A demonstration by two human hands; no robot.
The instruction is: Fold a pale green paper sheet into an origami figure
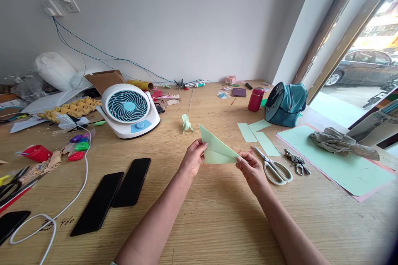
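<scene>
A pale green sheet of paper (219,149), folded into a triangle, is held up above the wooden table between both hands. My left hand (194,156) pinches its left edge between thumb and fingers. At the lower right corner, my right hand (250,169) grips the same paper. Beyond it stands a small folded green paper figure (185,124). White-handled scissors (275,167) lie just right of my right hand, with a bunch of keys (297,162) beside them. Several green paper strips (266,144) lie behind the scissors.
A white and blue fan (129,109) stands at the back left. Two black phones (98,203) lie left of my forearm, near a white cable (85,174). To the right are a red flask (256,99), a teal bag (287,103) and large green sheets (336,165) under a crumpled cloth (342,140).
</scene>
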